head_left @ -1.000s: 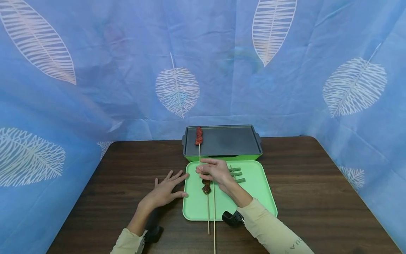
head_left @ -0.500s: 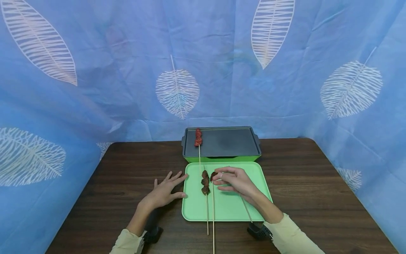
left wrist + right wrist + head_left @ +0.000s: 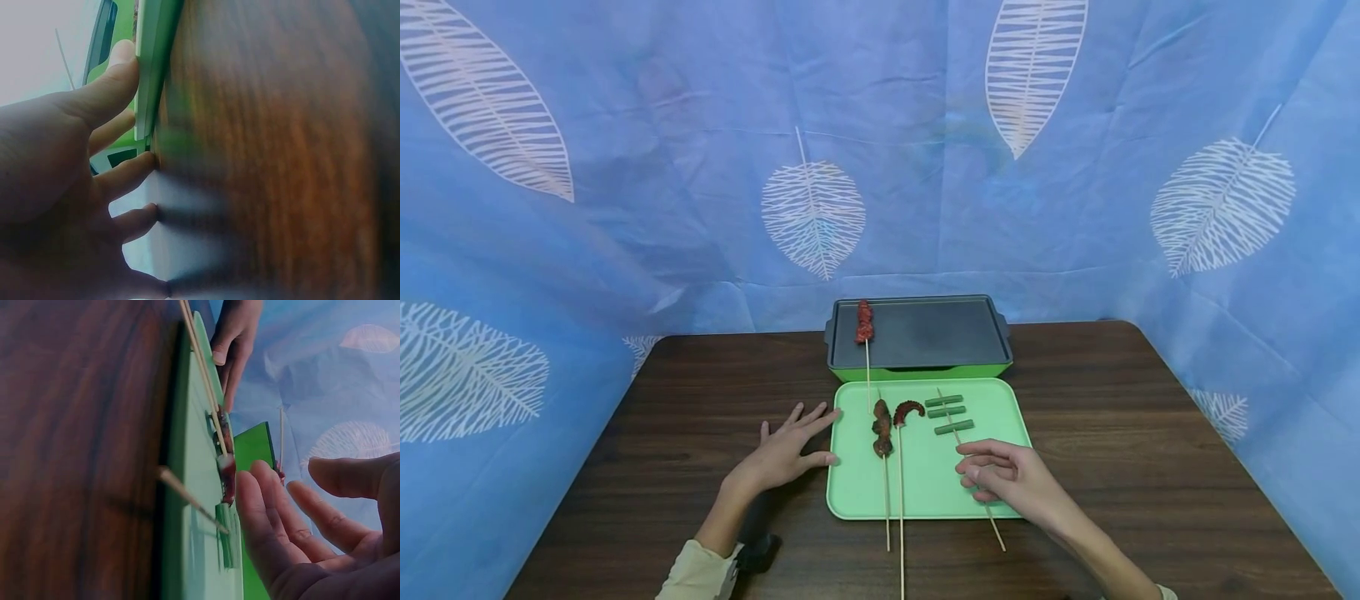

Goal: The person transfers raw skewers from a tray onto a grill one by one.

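Note:
My left hand [image 3: 778, 457] lies with spread fingers at the left edge of a light green tray [image 3: 856, 492]; its thumb touches the rim in the left wrist view. My right hand [image 3: 1009, 481] hovers over the stick of a skewer with green bean-like pieces [image 3: 951, 412], fingers loosely bent; the right wrist view shows it apart from that stick [image 3: 190, 497]. Also on the tray are a brown meat skewer [image 3: 882, 429] and a skewer with a curled dark red piece [image 3: 908, 410]. A red meat skewer [image 3: 864, 323] lies on the griddle's left side, its stick reaching over the tray.
The dark griddle plate [image 3: 936, 333] with a green base stands behind the tray at the table's back edge. Wooden tabletop [image 3: 1105, 417] extends on both sides. A blue leaf-print cloth [image 3: 910, 208] hangs behind and at the sides.
My right hand has moved from the red meat skewer's stick, across the curled piece, to the right and nearer me. The red meat skewer stays on the griddle. My left hand keeps its place.

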`<move>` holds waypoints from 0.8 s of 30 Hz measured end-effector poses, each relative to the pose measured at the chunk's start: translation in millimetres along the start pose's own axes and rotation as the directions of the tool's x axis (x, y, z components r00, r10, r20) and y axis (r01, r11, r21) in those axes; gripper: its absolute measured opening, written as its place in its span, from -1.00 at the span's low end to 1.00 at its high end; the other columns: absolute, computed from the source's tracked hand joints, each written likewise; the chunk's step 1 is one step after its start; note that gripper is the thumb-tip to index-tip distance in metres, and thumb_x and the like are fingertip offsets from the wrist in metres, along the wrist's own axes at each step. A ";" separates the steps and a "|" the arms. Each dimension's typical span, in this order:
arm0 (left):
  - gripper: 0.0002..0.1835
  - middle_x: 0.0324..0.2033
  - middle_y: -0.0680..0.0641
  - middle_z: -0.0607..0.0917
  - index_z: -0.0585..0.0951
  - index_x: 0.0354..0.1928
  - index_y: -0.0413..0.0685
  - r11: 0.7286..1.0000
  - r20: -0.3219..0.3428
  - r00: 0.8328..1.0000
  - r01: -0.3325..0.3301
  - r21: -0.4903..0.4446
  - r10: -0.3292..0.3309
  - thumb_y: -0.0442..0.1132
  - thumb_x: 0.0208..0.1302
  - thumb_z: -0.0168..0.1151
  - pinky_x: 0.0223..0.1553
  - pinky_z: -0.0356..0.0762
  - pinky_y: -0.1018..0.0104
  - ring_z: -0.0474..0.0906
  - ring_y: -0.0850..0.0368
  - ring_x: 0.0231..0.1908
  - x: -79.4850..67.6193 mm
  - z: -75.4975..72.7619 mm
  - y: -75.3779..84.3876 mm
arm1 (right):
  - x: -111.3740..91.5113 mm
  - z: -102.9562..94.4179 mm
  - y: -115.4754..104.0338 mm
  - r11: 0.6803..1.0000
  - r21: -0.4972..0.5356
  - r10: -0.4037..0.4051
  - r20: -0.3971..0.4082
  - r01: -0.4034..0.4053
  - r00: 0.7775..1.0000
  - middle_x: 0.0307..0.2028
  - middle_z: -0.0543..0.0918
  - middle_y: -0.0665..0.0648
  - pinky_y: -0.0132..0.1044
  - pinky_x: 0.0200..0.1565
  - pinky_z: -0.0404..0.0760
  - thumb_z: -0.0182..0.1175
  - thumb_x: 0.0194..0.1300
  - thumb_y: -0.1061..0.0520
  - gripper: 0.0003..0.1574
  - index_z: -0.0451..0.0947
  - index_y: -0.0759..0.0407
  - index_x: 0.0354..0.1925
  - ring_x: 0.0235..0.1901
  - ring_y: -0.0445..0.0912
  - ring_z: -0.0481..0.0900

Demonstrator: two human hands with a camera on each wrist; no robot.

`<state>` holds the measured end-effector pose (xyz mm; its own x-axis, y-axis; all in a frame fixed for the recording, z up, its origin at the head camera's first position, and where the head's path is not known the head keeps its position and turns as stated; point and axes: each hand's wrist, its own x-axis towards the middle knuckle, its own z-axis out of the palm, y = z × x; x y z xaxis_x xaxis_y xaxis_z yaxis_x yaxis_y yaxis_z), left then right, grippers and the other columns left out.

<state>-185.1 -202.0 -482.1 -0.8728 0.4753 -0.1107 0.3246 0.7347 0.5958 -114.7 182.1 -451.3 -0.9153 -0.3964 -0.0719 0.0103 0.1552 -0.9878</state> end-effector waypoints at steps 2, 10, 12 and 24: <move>-0.20 0.59 -0.18 0.10 0.25 0.61 0.18 1.000 0.001 1.000 -0.003 -0.001 0.003 0.10 0.41 0.29 0.21 -0.41 -0.73 -0.22 -0.39 0.56 0.6 0.6 -0.2 | -6.7 -3.5 3.4 1.000 -0.010 0.009 0.000 -0.009 1.000 0.02 0.66 0.46 -0.04 -0.10 0.74 0.21 0.53 0.18 -0.46 0.44 0.50 0.30 -0.06 0.12 0.75; -0.19 0.60 -0.16 0.10 0.24 0.61 0.20 1.000 0.001 1.000 -0.007 0.010 0.007 0.15 0.41 0.26 0.20 -0.42 -0.73 -0.22 -0.37 0.56 3.6 2.8 -1.5 | -29.4 -19.6 13.3 0.996 -0.035 0.088 0.038 -0.087 0.995 -0.22 0.74 0.35 -0.08 -0.29 0.76 0.11 0.54 0.25 -0.48 0.38 0.56 0.31 -0.28 0.05 0.77; -0.19 0.60 -0.15 0.10 0.24 0.61 0.21 1.000 0.000 1.000 -0.004 0.011 0.004 0.16 0.40 0.26 0.20 -0.42 -0.73 -0.22 -0.37 0.57 3.7 3.1 -1.8 | -34.7 -22.5 15.8 0.993 -0.052 0.110 0.052 -0.107 0.993 -0.27 0.75 0.33 -0.07 -0.34 0.76 0.12 0.54 0.21 -0.46 0.39 0.56 0.30 -0.32 0.07 0.78; -0.20 0.59 -0.18 0.10 0.24 0.61 0.17 1.000 0.001 1.000 -0.008 -0.015 0.008 0.11 0.42 0.28 0.19 -0.46 -0.73 -0.24 -0.38 0.56 0.4 1.5 -2.9 | -37.3 -15.3 34.6 0.984 0.088 0.144 0.143 -0.158 0.979 -0.25 0.75 0.46 -0.10 -0.29 0.76 0.17 0.53 0.21 -0.38 0.31 0.64 0.32 -0.27 0.18 0.80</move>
<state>-185.9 -203.3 -485.1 -0.8701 0.4813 -0.1067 0.3257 0.7238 0.6083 -86.4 216.1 -480.7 -0.8374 -0.4948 -0.2324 0.1899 0.1353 -0.9724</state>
